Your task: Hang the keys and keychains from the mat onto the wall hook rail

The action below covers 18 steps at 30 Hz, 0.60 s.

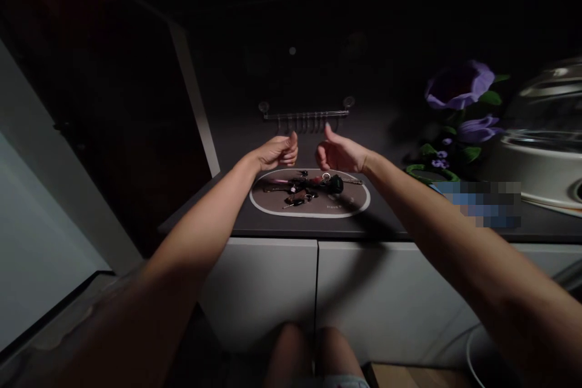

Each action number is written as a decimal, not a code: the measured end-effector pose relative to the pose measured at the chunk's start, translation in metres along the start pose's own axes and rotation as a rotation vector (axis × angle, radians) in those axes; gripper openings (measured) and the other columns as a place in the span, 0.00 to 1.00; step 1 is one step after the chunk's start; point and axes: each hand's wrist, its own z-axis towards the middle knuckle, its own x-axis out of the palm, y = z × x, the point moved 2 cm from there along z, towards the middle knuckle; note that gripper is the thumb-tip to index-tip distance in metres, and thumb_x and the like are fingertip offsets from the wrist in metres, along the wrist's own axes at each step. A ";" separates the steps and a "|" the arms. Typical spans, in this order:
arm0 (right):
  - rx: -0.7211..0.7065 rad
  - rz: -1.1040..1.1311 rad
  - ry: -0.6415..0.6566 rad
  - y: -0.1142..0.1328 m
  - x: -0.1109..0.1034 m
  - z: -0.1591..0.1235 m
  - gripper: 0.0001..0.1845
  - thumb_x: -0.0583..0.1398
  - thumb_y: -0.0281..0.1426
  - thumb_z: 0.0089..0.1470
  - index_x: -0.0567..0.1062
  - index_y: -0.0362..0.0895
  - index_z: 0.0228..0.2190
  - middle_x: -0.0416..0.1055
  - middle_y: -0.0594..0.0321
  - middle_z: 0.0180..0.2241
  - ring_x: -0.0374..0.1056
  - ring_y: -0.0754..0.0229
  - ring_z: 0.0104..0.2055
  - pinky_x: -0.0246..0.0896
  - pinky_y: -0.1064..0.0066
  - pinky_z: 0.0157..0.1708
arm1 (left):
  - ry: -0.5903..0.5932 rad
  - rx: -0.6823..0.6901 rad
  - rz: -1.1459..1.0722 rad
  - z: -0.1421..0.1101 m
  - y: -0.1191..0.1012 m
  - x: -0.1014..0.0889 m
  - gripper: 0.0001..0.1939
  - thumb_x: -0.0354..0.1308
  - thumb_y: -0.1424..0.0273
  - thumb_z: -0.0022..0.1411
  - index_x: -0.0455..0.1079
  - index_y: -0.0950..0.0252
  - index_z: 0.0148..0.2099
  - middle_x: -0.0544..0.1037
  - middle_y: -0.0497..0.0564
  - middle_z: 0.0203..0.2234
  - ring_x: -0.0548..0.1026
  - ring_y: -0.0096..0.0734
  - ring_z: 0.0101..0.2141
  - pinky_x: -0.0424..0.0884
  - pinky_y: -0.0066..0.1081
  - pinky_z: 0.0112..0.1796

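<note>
Presently | left hand [278, 151], right hand [342, 150]: half-curled, empty, apart | near keys [299, 199] on mat [309, 216]

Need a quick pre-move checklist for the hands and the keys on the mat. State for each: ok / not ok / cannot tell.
1. Both hands in view: ok. Left hand and right hand both show, fingers curled, thumbs up.
2. Hands free of objects: cannot tell. Nothing shows in either, but curled fingers could hide something small.
3. Keys on the mat: ok. The keys lie on the oval mat.
4. Keys separated: not ok. They lie bunched together near the black fob.
5. Hook rail on wall: ok. The hook rail shows beyond the hands.
6. Lighting: not ok. Scene is dim.
</note>
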 end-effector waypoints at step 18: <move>0.060 0.419 0.074 -0.085 0.012 -0.003 0.35 0.35 0.65 0.41 0.44 0.45 0.11 0.40 0.71 0.08 0.35 0.72 0.11 0.32 0.77 0.12 | -0.037 -0.053 -0.399 -0.019 0.079 -0.022 0.33 0.38 0.40 0.50 0.41 0.62 0.13 0.47 0.43 0.05 0.48 0.18 0.09 0.43 0.23 0.12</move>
